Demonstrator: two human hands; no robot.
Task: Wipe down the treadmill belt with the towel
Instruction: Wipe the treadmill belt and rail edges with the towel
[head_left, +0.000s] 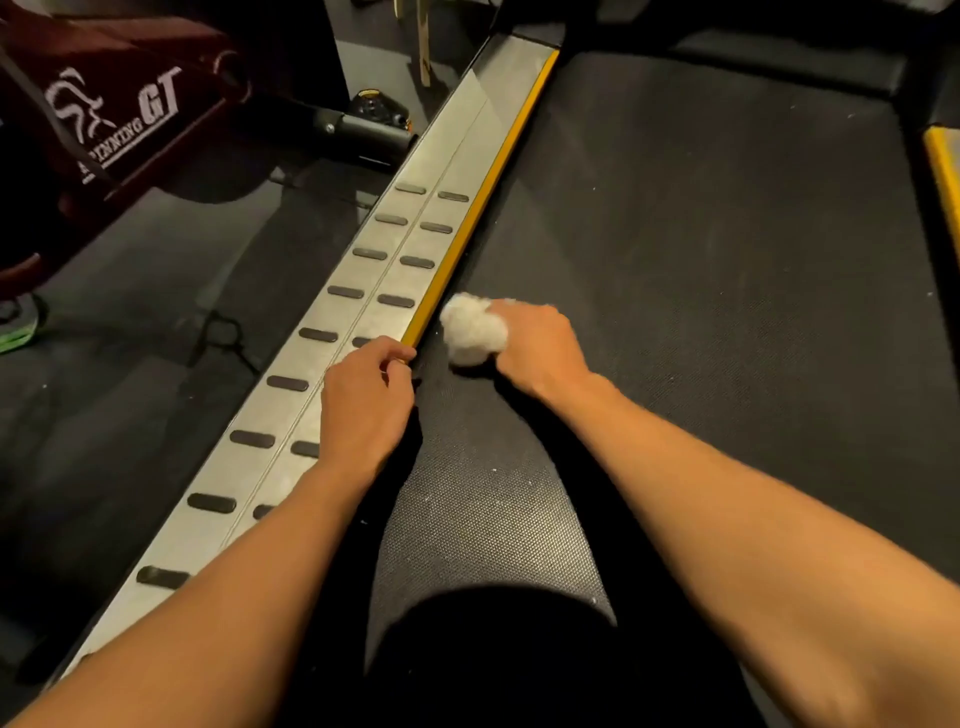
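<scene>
1. Head view: right hand (537, 345) clenched round a balled white towel (472, 330), which is down on the black treadmill belt (675, 260) (just beside the yellow edge strip (483, 202)).
2. Left hand (366, 410) rests on the silver side rail (363, 291), fingers curled; cannot tell whether it grips.

The treadmill belt (701, 260) is black with a fine woven grain and small white specks, and the towel (472, 330) is white. The side rail (332, 358) is silver-grey with two rows of black oval pads (345, 292) and a yellow strip (475, 208) along its inner edge. The spin bike (130, 62) is dark red with white letters and a white figure logo.
</scene>
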